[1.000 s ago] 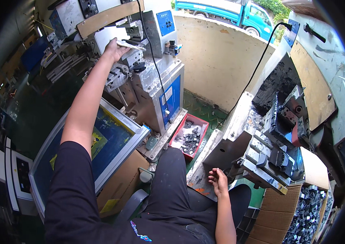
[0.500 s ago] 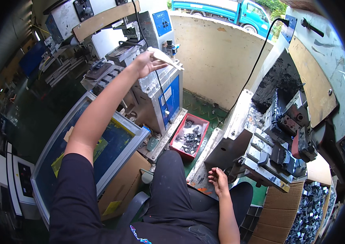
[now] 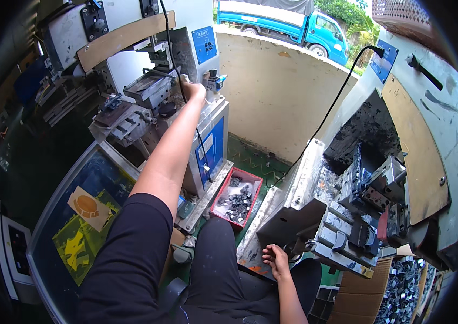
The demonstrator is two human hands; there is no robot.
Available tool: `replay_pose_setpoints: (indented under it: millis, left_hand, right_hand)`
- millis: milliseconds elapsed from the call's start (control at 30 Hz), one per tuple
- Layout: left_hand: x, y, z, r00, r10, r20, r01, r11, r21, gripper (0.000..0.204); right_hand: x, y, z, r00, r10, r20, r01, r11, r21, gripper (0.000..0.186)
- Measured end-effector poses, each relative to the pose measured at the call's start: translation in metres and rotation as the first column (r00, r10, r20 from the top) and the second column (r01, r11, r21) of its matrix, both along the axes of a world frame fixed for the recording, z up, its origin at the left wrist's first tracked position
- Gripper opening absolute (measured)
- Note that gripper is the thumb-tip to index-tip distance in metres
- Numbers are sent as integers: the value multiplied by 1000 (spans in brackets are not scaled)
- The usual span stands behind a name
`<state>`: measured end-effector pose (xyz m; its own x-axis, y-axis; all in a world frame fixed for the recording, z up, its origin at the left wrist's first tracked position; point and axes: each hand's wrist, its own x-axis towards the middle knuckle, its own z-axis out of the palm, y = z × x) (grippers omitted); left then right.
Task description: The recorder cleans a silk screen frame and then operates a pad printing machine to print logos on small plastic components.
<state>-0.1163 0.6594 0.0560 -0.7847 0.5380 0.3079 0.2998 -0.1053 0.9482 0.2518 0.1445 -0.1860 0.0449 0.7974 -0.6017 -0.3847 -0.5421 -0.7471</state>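
Observation:
My left hand (image 3: 193, 93) reaches up to the upper left printing machine (image 3: 213, 129), beside its metal tray (image 3: 145, 89) and hanging black cable. Its curled fingers close round something pale, mostly hidden by the hand. My right hand (image 3: 276, 262) rests low by my right leg, fingers loosely bent and apart with nothing visible in them, below and left of the right machine's metal fixture (image 3: 337, 227). Between the machines, a red bin (image 3: 221, 200) holds small dark parts.
A framed screen (image 3: 61, 200) with a yellow patch leans at left. A cardboard box (image 3: 358, 291) of small parts sits lower right. A second black cable hangs from the right machine (image 3: 418, 151). Beyond a low wall (image 3: 272, 92) stands a blue truck (image 3: 321, 38).
My left hand has moved right from the upper fixture and turned, so the long pale object it held out is now mostly hidden. The view has shifted; my right hand stays low.

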Motion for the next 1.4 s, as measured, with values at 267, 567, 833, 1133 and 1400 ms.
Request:
replay_pose_setpoints:
  millis: [267, 567, 833, 1133, 1400]
  left_hand:
    - [-7, 15, -17, 993, -25, -111, -11, 949, -315, 21]
    - [-14, 34, -13, 898, -71, 434, -29, 975, 220, 32]
    - [-21, -9, 5, 675, -143, -724, -227, 893, -388, 51]
    - [-31, -14, 12, 517, -462, -721, -306, 686, -660, 25]
    - [-4, -53, 8, 300, -494, -816, -462, 673, -578, 67]
  right_hand:
    - [-4, 11, 5, 1000, 4, 16, -3, 999, -40, 25]
    - [-19, 24, 14, 998, 66, -7, -66, 998, -19, 27]
    - [-26, 28, 19, 992, 122, -41, -121, 992, 23, 29]
    - [-18, 24, 15, 995, 96, -19, -96, 995, 33, 32]
    - [-27, 31, 17, 989, 146, -36, -144, 989, 36, 31]
